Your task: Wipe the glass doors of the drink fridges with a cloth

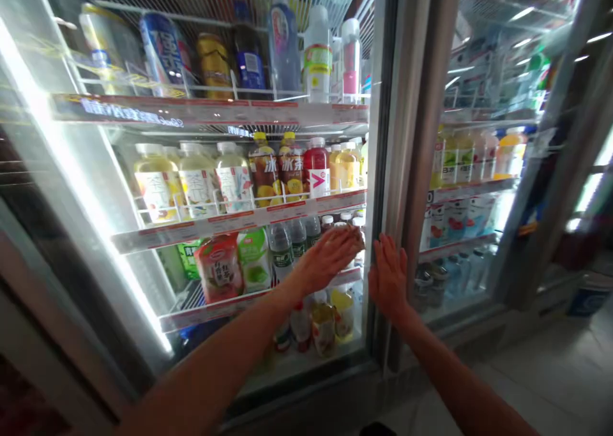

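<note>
My left hand (330, 257) reaches across the glass door (287, 375) of a lit drinks fridge. Its fingers are stretched out flat towards the door's right side. At its fingertips is a small brownish patch that could be their reflection; I cannot tell. My right hand (389, 276) lies with fingers extended against the metal door frame (395, 136), just right of the glass. Behind the left hand, on the inner shelves, stand clear bottles (281, 248), a green pouch (253, 257) and a red pouch (219, 267). Neither hand visibly holds anything.
Higher shelves carry tea bottles (234, 177), a red bottle (316, 168) and a blue can (160, 46). A second glass door with drinks (460, 155) stands to the right. Pale floor tiles (541, 385) show at lower right, with a tub (591, 294) beyond.
</note>
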A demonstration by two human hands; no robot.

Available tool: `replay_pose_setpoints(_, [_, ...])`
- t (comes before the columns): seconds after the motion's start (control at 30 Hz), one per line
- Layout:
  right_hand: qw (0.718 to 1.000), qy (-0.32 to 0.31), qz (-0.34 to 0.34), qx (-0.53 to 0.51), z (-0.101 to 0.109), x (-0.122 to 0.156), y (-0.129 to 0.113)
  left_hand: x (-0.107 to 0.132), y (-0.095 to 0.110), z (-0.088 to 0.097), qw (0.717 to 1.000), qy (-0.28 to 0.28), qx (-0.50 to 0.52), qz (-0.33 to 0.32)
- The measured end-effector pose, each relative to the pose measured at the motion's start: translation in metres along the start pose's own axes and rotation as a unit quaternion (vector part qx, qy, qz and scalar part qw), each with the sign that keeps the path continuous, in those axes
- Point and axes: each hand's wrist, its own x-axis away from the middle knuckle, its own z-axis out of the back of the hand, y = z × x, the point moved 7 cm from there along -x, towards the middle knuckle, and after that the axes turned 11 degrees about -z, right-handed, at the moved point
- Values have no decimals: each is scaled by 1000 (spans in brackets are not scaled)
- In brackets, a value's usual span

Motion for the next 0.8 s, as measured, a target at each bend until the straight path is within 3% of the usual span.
replay_pose_setpoints(0.17, [999,-29,12,-5,-7,7,-9,46,21,2,998,7,-2,-58])
replay_pose_setpoints(0.33, [999,-36,15,-25,-16,15,-27,97,13,10,1000,-25,4,9])
replay_pose_setpoints(0.5, [995,-65,48,-53,-26,21,-57,146,31,19,997,-52,4,-63])
replay_pose_setpoints(0.57, [994,-59,59,-63,-27,22,-66,166,24,26,999,-50,-10,-19])
replay_pose_setpoints(0.7, [992,-63,66,-82,-29,24,-79,212,-4,45,986,-8,-31,164])
replay_pose_setpoints(0.8, [988,-81,87,-94,-33,26,-92,244,-1,50,975,-4,-18,220])
